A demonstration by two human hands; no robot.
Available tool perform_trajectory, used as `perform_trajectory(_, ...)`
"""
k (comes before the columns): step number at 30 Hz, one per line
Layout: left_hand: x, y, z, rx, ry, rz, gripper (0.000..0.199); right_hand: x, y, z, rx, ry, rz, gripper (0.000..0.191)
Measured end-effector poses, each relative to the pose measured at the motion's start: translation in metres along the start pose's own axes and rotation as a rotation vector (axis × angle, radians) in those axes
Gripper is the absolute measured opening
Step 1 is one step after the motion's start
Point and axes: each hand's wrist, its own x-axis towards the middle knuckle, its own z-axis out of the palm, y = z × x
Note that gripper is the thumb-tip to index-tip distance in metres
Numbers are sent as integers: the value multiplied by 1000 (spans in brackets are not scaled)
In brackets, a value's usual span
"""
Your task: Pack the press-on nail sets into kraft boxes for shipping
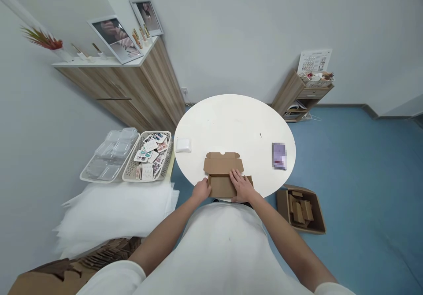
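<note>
A brown cardboard mailer box (222, 186), partly folded, lies at the near edge of the round white table (236, 114). Its lid (223, 166) is raised toward the far side, with a notched flap at the end. My left hand (201, 190) grips the box's left side wall, fingers curled against it. Across the right part of the box lies my right hand (243, 186), its fingers stretched out and apart and its thumb near the front edge. A right side flap sticks out beyond that hand.
On the table are a white packet (183, 145) and a blurred purple item (279, 156). Left stand a basket of cards (147, 156), a tray of clear plastic boxes (110, 154) and white sheets (122, 211). A carton with small boxes (315, 222) sits on the floor at right.
</note>
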Motion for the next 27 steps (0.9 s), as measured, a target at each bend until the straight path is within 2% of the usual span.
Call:
perform_trajectory(3, 3, 3, 1, 70, 8, -1, 24, -1, -1, -1, -9, -22, 23, 121)
perform_trajectory(7, -2, -1, 0, 5, 40, 25, 31, 0, 0, -3, -34, -57, 39, 120)
perform_trajectory(9, -10, -5, -2, -65, 88, 89, 45, 1, 2, -4, -52, -70, 30, 120)
perform_trajectory(11, -17, -7, -5, -96, 112, 190, 68, 3, 3, -6, -64, -77, 21, 120)
perform_trajectory(14, -20, -3, -11, -21, 53, 268, 101, 6, 3, -9, -71, -74, 6, 121)
perform_trajectory(16, -17, 1, -13, 35, 9, 244, 109, 6, 2, -11, -84, -56, -12, 120)
perform_trajectory(18, -13, 4, -14, 52, -10, 222, 110, 1, 5, -10, -94, -5, -9, 115)
perform_trajectory(20, -11, 6, -14, 45, -18, 217, 109, -7, 13, -7, -69, 86, 57, 105)
perform_trajectory(23, -10, 6, -12, 19, -26, 211, 109, -24, 32, 2, 111, 243, 275, 88)
perform_trajectory(25, -9, 7, -11, 3, -32, 207, 108, -32, 44, 8, 350, 298, 396, 79)
perform_trajectory(27, -8, 10, -10, -1, -41, 205, 108, -35, 52, 11, 643, 304, 449, 70)
